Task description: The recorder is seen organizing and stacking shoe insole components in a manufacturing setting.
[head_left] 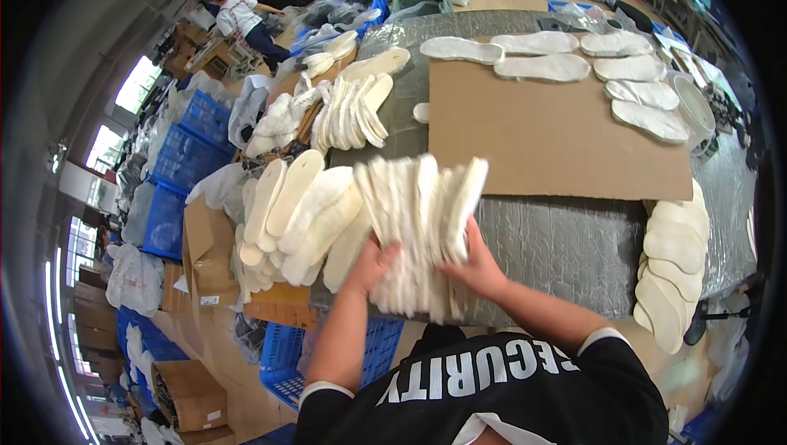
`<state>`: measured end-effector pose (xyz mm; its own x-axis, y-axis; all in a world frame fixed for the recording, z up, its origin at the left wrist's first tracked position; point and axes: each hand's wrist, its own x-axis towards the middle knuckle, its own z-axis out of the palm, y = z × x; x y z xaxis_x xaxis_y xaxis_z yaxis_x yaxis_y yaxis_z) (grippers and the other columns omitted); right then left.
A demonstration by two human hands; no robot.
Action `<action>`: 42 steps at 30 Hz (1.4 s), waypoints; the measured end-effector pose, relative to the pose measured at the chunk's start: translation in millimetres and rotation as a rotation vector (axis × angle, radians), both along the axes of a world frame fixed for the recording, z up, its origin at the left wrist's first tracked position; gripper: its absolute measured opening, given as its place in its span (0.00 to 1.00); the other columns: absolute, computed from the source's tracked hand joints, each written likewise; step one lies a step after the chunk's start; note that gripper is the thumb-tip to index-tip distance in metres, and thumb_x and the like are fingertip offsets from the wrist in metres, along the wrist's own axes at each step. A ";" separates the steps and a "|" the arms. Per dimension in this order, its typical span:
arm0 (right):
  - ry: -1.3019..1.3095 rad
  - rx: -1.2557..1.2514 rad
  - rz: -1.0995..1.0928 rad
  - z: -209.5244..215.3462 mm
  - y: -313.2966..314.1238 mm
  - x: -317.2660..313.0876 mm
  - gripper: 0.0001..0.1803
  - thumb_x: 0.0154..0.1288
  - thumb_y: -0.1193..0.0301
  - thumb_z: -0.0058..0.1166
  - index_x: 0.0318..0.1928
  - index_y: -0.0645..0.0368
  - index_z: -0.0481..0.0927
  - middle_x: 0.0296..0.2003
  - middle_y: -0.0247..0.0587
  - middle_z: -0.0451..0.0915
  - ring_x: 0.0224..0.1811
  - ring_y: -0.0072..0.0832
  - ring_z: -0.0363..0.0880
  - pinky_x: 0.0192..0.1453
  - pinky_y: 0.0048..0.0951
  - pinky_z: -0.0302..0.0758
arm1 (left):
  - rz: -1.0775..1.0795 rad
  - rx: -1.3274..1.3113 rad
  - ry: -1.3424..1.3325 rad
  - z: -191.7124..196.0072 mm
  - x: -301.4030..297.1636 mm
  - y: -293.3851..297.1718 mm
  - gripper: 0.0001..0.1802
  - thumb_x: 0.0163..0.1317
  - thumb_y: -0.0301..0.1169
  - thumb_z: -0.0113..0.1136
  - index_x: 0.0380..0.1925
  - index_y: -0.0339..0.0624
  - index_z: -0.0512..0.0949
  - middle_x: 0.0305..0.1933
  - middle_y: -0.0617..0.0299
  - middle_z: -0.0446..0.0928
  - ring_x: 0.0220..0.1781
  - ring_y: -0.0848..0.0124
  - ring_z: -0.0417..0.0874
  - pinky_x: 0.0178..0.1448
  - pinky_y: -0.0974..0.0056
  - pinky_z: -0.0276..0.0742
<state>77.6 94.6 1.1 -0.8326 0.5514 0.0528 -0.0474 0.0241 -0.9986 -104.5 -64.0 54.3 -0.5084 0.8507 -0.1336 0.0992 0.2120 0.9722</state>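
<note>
From my remote seat, I look down on two bare hands at a table covered in crinkled silver-grey sheeting point(557, 252). My left hand point(375, 266) and right hand point(479, 271) are clamped on opposite sides of a thick bundle of cream, fluffy, sole-shaped insoles point(420, 232), standing on edge and slightly blurred, at the table's near edge. Just left of the bundle lies a spread heap of similar cream insoles point(303, 207); a smaller fanned cluster of cream insoles point(354, 113) sits farther back. Beyond my right hand is a flat brown cardboard sheet point(557, 137), with white fleecy insoles point(543, 68) along its far and right edges. An overlapping column of cream insoles point(674, 260) runs down the table's right side.
</note>
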 end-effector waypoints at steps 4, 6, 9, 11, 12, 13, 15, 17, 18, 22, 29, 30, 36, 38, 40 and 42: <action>-0.036 0.231 -0.038 49.3 53.1 -135.3 0.52 0.61 0.78 0.64 0.78 0.62 0.43 0.73 0.50 0.56 0.76 0.36 0.55 0.78 0.39 0.55 | 0.154 0.103 -0.072 56.6 -132.2 43.4 0.40 0.69 0.37 0.63 0.74 0.34 0.56 0.70 0.52 0.68 0.71 0.63 0.69 0.73 0.60 0.65; -0.083 0.070 -0.006 72.1 81.7 -210.0 0.49 0.62 0.73 0.65 0.78 0.62 0.50 0.72 0.54 0.60 0.71 0.39 0.64 0.73 0.37 0.64 | 0.117 0.102 -0.018 78.7 -204.0 67.6 0.40 0.68 0.35 0.65 0.73 0.35 0.56 0.67 0.53 0.72 0.67 0.65 0.73 0.70 0.61 0.69; 0.033 -0.050 0.006 90.2 108.9 -310.4 0.48 0.63 0.69 0.65 0.78 0.60 0.52 0.69 0.57 0.65 0.67 0.39 0.71 0.69 0.34 0.70 | 0.074 0.089 0.140 94.1 -301.7 102.6 0.38 0.67 0.35 0.66 0.72 0.36 0.60 0.64 0.55 0.75 0.63 0.66 0.77 0.66 0.62 0.72; 0.050 -0.066 -0.037 89.7 121.3 -360.0 0.47 0.63 0.68 0.65 0.78 0.61 0.53 0.68 0.58 0.66 0.67 0.40 0.72 0.69 0.34 0.70 | 0.044 0.039 0.118 95.3 -359.8 122.5 0.37 0.68 0.35 0.65 0.73 0.37 0.61 0.65 0.54 0.75 0.63 0.66 0.77 0.66 0.61 0.74; 0.048 -0.052 -0.061 86.7 129.5 -378.8 0.47 0.63 0.67 0.65 0.77 0.63 0.54 0.69 0.59 0.65 0.67 0.41 0.71 0.70 0.35 0.69 | 0.052 0.042 0.113 91.9 -384.9 132.1 0.37 0.68 0.36 0.65 0.73 0.38 0.62 0.62 0.55 0.77 0.59 0.67 0.80 0.63 0.61 0.76; 0.105 -0.027 -0.065 81.7 137.2 -395.6 0.47 0.62 0.66 0.66 0.77 0.64 0.55 0.69 0.60 0.65 0.68 0.42 0.71 0.72 0.36 0.68 | 0.036 0.046 0.061 86.3 -407.9 141.0 0.36 0.68 0.37 0.65 0.72 0.37 0.62 0.62 0.55 0.77 0.60 0.67 0.80 0.63 0.62 0.75; -0.036 -0.047 -0.079 70.4 156.1 -424.9 0.45 0.66 0.62 0.63 0.76 0.65 0.55 0.69 0.59 0.68 0.71 0.40 0.69 0.72 0.36 0.68 | 0.009 0.062 -0.079 67.4 -443.5 157.7 0.35 0.69 0.38 0.65 0.70 0.37 0.63 0.62 0.55 0.77 0.60 0.67 0.79 0.63 0.64 0.74; -0.159 -0.090 -0.043 56.0 171.6 -441.6 0.44 0.68 0.60 0.61 0.76 0.65 0.56 0.69 0.58 0.69 0.71 0.40 0.69 0.72 0.35 0.67 | -0.025 -0.102 0.086 35.7 -460.7 171.2 0.37 0.70 0.41 0.63 0.73 0.39 0.60 0.66 0.53 0.73 0.66 0.64 0.75 0.66 0.60 0.73; -0.368 0.054 -0.002 48.3 177.2 -447.7 0.45 0.69 0.57 0.60 0.78 0.61 0.54 0.67 0.54 0.72 0.69 0.38 0.71 0.71 0.35 0.68 | -0.067 -0.187 0.196 19.7 -465.0 175.2 0.38 0.70 0.42 0.63 0.74 0.39 0.59 0.68 0.52 0.72 0.67 0.63 0.74 0.67 0.59 0.72; -0.224 -0.450 0.083 11.6 181.1 -444.7 0.41 0.75 0.59 0.52 0.81 0.45 0.46 0.69 0.44 0.69 0.68 0.32 0.72 0.68 0.39 0.72 | -0.097 -0.243 0.048 -14.0 -482.4 177.9 0.42 0.71 0.43 0.62 0.78 0.44 0.52 0.73 0.52 0.66 0.72 0.61 0.69 0.69 0.56 0.70; -0.109 -0.614 0.210 -8.8 176.7 -473.7 0.45 0.75 0.54 0.50 0.81 0.35 0.37 0.79 0.41 0.53 0.76 0.38 0.58 0.69 0.57 0.67 | -0.059 -0.206 -0.031 -14.0 -501.4 165.7 0.40 0.72 0.41 0.60 0.77 0.44 0.53 0.71 0.52 0.69 0.68 0.62 0.73 0.67 0.57 0.72; -0.186 -0.544 0.226 -9.0 177.6 -473.6 0.44 0.75 0.49 0.48 0.81 0.32 0.37 0.80 0.39 0.49 0.78 0.40 0.54 0.69 0.63 0.63 | -0.046 -0.202 -0.040 -14.5 -502.1 165.0 0.39 0.72 0.41 0.60 0.77 0.44 0.54 0.70 0.52 0.70 0.67 0.62 0.73 0.67 0.57 0.72; -0.045 -0.132 -0.249 -19.2 149.7 -430.4 0.42 0.73 0.51 0.52 0.76 0.62 0.56 0.75 0.59 0.59 0.78 0.44 0.57 0.76 0.40 0.61 | -0.028 -0.258 0.521 9.3 -477.2 119.6 0.32 0.72 0.38 0.60 0.70 0.35 0.65 0.66 0.49 0.74 0.67 0.62 0.75 0.67 0.58 0.72; -0.100 -0.017 -0.357 -31.6 115.6 -382.1 0.34 0.71 0.55 0.57 0.69 0.63 0.69 0.68 0.59 0.68 0.71 0.46 0.68 0.74 0.40 0.64 | 0.027 -0.208 0.812 35.2 -448.3 77.7 0.34 0.69 0.38 0.63 0.69 0.31 0.65 0.67 0.41 0.73 0.68 0.58 0.76 0.69 0.59 0.71; -0.189 0.011 -0.312 -41.5 72.6 -323.8 0.31 0.69 0.59 0.59 0.66 0.63 0.71 0.63 0.57 0.72 0.66 0.45 0.73 0.72 0.39 0.67 | 0.029 -0.187 0.566 61.8 -405.5 31.1 0.34 0.65 0.36 0.67 0.66 0.30 0.68 0.67 0.41 0.74 0.68 0.58 0.76 0.69 0.58 0.71; -0.296 -0.060 -0.189 -46.3 32.8 -275.4 0.28 0.69 0.63 0.61 0.65 0.62 0.72 0.60 0.49 0.75 0.62 0.36 0.74 0.67 0.36 0.71 | 0.023 -0.343 0.522 82.8 -355.5 -15.0 0.33 0.63 0.35 0.69 0.64 0.30 0.70 0.64 0.43 0.76 0.67 0.55 0.78 0.68 0.59 0.71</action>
<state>-197.8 127.4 -45.2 -0.6898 0.6922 -0.2124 0.2439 -0.0541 -0.9683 -460.0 -79.0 137.2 -0.5980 0.7915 -0.1263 0.5349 0.5115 0.6725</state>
